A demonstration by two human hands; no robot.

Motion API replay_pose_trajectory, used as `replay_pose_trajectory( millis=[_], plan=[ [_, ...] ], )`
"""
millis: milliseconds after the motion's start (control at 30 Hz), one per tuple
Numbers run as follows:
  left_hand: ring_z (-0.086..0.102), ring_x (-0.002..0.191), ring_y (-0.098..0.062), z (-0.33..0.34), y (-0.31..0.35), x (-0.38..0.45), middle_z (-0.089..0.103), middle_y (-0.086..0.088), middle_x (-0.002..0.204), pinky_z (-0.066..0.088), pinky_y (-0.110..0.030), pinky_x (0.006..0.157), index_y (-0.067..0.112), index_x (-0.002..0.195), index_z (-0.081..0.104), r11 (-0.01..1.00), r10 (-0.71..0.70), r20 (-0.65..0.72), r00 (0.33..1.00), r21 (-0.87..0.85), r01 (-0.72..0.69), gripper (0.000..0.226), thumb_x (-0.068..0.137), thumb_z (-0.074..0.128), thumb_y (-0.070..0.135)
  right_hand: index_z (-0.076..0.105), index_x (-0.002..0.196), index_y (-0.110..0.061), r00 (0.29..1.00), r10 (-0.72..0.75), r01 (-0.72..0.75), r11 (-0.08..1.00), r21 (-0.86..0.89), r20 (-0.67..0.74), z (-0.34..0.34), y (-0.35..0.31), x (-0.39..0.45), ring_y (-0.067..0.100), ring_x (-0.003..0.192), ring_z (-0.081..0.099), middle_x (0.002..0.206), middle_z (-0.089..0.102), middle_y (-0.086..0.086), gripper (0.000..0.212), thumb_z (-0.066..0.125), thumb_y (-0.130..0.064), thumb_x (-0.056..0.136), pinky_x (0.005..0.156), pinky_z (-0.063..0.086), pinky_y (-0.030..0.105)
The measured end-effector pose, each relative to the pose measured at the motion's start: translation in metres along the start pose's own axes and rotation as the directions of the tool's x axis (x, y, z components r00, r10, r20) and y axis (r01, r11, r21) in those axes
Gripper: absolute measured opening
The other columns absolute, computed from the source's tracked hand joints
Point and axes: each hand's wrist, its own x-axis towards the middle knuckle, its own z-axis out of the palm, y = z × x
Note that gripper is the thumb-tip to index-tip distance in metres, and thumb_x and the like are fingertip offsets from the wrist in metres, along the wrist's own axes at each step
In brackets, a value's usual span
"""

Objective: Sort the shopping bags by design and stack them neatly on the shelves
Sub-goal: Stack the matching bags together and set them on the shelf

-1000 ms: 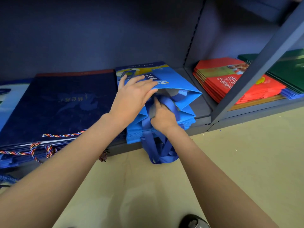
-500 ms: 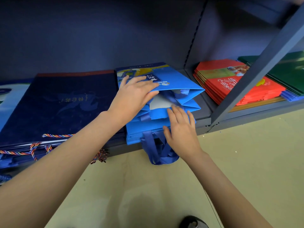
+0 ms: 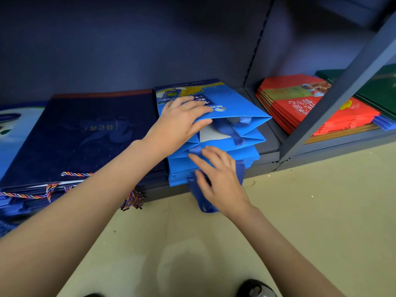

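On the lower shelf (image 3: 272, 144), the bright blue bag stack (image 3: 216, 159) sits beside the navy bags (image 3: 85, 133). Left hand (image 3: 182, 123) presses flat on the top bag; right hand (image 3: 218, 179), withdrawn from inside the bag, now lies spread-fingered over dangling handles (image 3: 205, 202). Tucking them likely remains.

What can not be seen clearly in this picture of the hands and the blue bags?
- Head view: the print on the top blue bag is partly covered by the left hand.
- The ribbon handles hanging below the shelf edge are partly hidden behind the right hand.
- The navy bag stack has gold lettering too dim to read.
- The green bags are cut by the frame edge and crossed by the shelf post.
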Motion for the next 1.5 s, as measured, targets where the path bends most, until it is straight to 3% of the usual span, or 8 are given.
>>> replay_pose_trajectory(
  millis=[233, 400, 600, 800, 933, 1200, 1400, 1500],
  plan=[
    [0.028, 0.137, -0.022, 0.0, 0.001, -0.006, 0.046, 0.001, 0.142, 0.02, -0.045, 0.113, 0.023, 0.134, 0.051, 0.998, -0.026, 0.089, 0.996, 0.051, 0.021, 0.048, 0.094, 0.04, 0.048, 0.053, 0.13, -0.022, 0.981, 0.18, -0.159, 0.957, -0.244, 0.067, 0.006, 0.022, -0.001, 0.025, 0.114, 0.033, 0.129, 0.054, 0.012, 0.05, 0.038, -0.036, 0.084, 0.086, 0.044, 0.05],
    [0.026, 0.138, -0.019, 0.004, 0.0, -0.008, 0.044, 0.005, 0.143, 0.019, -0.043, 0.113, 0.025, 0.137, 0.047, 0.998, -0.026, 0.121, 0.992, 0.059, 0.019, 0.045, 0.095, 0.041, 0.042, 0.05, 0.131, -0.014, 0.997, 0.073, -0.072, 0.991, -0.108, 0.003, -0.007, 0.02, -0.013, 0.023, 0.117, 0.037, 0.13, 0.052, 0.008, 0.051, 0.036, -0.019, 0.083, 0.09, 0.041, 0.044],
    [0.027, 0.137, -0.02, 0.002, 0.001, -0.006, 0.045, 0.003, 0.142, 0.018, -0.039, 0.113, 0.023, 0.135, 0.049, 0.998, -0.005, 0.11, 0.994, 0.058, -0.002, 0.044, 0.095, 0.043, 0.041, 0.057, 0.125, -0.018, 0.988, 0.104, -0.062, 0.944, -0.325, 0.111, 0.016, 0.021, -0.008, 0.026, 0.118, 0.036, 0.131, 0.055, 0.004, 0.059, 0.051, -0.014, 0.066, 0.09, 0.044, 0.047],
    [0.027, 0.137, -0.019, 0.003, 0.0, -0.011, 0.046, 0.006, 0.141, 0.016, -0.035, 0.112, 0.024, 0.137, 0.046, 0.998, 0.0, 0.137, 0.991, 0.056, -0.008, 0.046, 0.095, 0.041, 0.042, 0.046, 0.134, -0.009, 0.993, 0.092, -0.084, 0.99, -0.11, 0.073, -0.001, 0.021, -0.019, 0.026, 0.122, 0.039, 0.135, 0.048, 0.011, 0.06, 0.031, -0.013, 0.076, 0.1, 0.04, 0.042],
    [0.028, 0.136, -0.019, -0.002, 0.002, -0.006, 0.048, 0.004, 0.139, 0.019, -0.038, 0.112, 0.023, 0.135, 0.049, 0.999, -0.002, 0.111, 0.994, 0.047, -0.004, 0.044, 0.095, 0.042, 0.041, 0.037, 0.139, -0.028, 0.993, 0.017, 0.009, 0.975, -0.221, 0.113, 0.001, 0.017, -0.024, 0.029, 0.125, 0.033, 0.138, 0.046, 0.008, 0.074, 0.051, -0.007, 0.069, 0.097, 0.037, 0.048],
    [0.03, 0.135, -0.022, 0.0, 0.002, -0.006, 0.05, 0.003, 0.138, 0.019, -0.039, 0.111, 0.021, 0.134, 0.051, 0.999, 0.017, 0.104, 0.994, 0.048, -0.022, 0.043, 0.095, 0.044, 0.039, 0.057, 0.127, -0.024, 0.988, 0.064, 0.001, 0.912, -0.411, 0.144, 0.016, 0.021, -0.015, 0.027, 0.113, 0.038, 0.128, 0.054, 0.008, 0.076, 0.071, -0.007, 0.054, 0.09, 0.04, 0.047],
    [0.032, 0.135, -0.025, 0.019, -0.001, -0.027, 0.041, 0.001, 0.146, 0.022, -0.045, 0.111, 0.023, 0.14, 0.041, 0.986, 0.025, 0.247, 0.969, 0.156, -0.065, 0.065, 0.089, 0.024, 0.058, 0.056, 0.128, -0.023, 0.981, 0.081, -0.003, 0.915, -0.403, 0.177, 0.022, 0.026, -0.02, 0.027, 0.115, 0.041, 0.128, 0.056, 0.008, 0.08, 0.076, -0.012, 0.051, 0.094, 0.039, 0.044],
    [0.019, 0.14, -0.02, 0.034, -0.003, -0.036, 0.024, 0.005, 0.154, 0.016, -0.043, 0.114, 0.027, 0.147, 0.025, 0.97, -0.036, 0.361, 0.932, 0.238, -0.055, 0.061, 0.092, 0.028, 0.054, 0.057, 0.126, -0.013, 0.986, 0.041, 0.001, 0.967, -0.256, 0.16, 0.013, 0.03, -0.027, 0.031, 0.116, 0.052, 0.127, 0.056, 0.014, 0.061, 0.061, -0.007, 0.066, 0.092, 0.048, 0.045]
  ],
)
